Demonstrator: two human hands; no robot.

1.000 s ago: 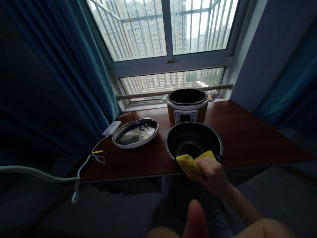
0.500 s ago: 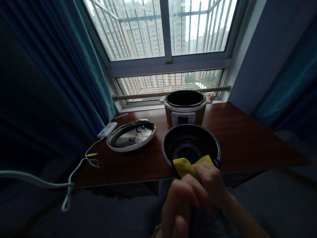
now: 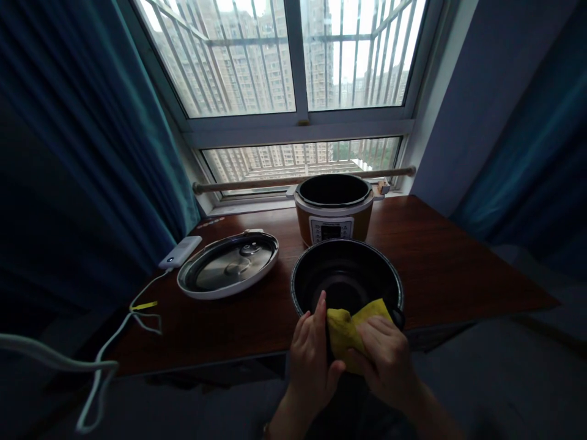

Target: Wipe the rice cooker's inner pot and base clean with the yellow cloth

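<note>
A black inner pot (image 3: 345, 269) sits at the front edge of the table, its opening tilted toward me. Over its near rim lies a yellow cloth (image 3: 342, 336), gripped by my right hand (image 3: 387, 354) with the fingers closed on it. My left hand (image 3: 314, 357) is beside the cloth at the pot's near left side, fingers stretched out and thumb apart, holding nothing. Whether its palm touches the pot wall is hidden. Behind the pot stands an electric cooker (image 3: 334, 211) with its top uncovered. A round lid (image 3: 229, 266) rests upside down to the left.
The brown wooden table (image 3: 440, 256) stands against a barred window (image 3: 293, 61). A white power bank (image 3: 180, 252) lies on its left side, with a white cable (image 3: 107, 348) hanging over the edge. Blue curtains (image 3: 105, 122) hang at both sides.
My left hand has gone from curled in front of the pot to stretched out at its near left side. The right hand keeps the cloth on the near rim. The view has shifted slightly.
</note>
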